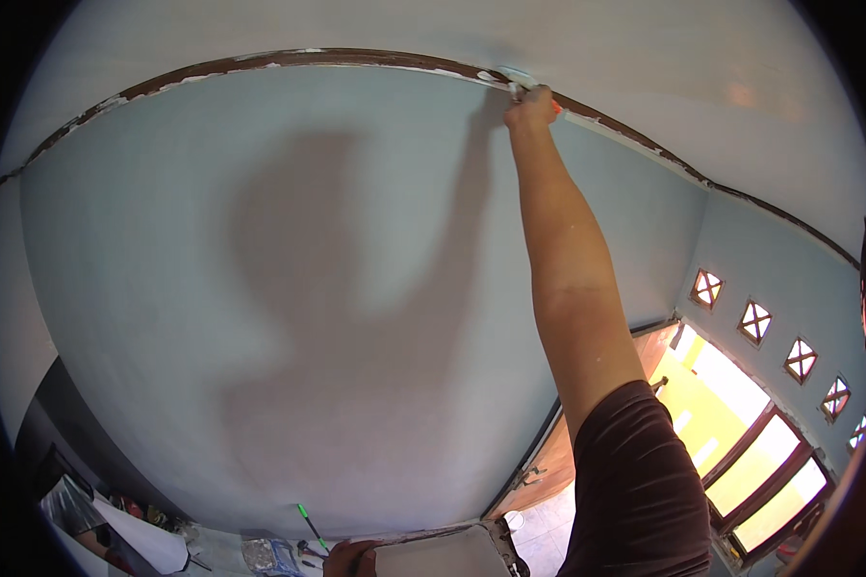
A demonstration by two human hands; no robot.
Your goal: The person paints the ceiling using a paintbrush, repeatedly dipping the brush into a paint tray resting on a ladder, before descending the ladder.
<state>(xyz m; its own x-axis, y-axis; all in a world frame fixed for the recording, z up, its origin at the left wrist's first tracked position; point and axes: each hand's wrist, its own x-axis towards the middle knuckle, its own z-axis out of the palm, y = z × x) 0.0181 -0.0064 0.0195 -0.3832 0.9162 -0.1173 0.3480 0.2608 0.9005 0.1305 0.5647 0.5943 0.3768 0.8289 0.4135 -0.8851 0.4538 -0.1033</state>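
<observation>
My right hand (pixel 531 108) is stretched high overhead, shut on a small tool (pixel 520 85) with a reddish handle and a pale tip. The tip touches the brown strip (pixel 260 62) where the light blue wall (pixel 260 240) meets the white ceiling (pixel 645 58). White patches show along that strip. My left hand (pixel 344 558) is low at the bottom edge, holding the side of a pale rectangular tray (pixel 443 556); most of the hand is cut off by the frame. My arm's shadow falls across the wall.
An open wooden door (pixel 558 462) and bright windows (pixel 770 471) are at the lower right, under a row of small diamond-pattern vents (pixel 755 322). A green-handled tool (pixel 307 521), a white sheet (pixel 149 540) and clutter lie on the floor at the lower left.
</observation>
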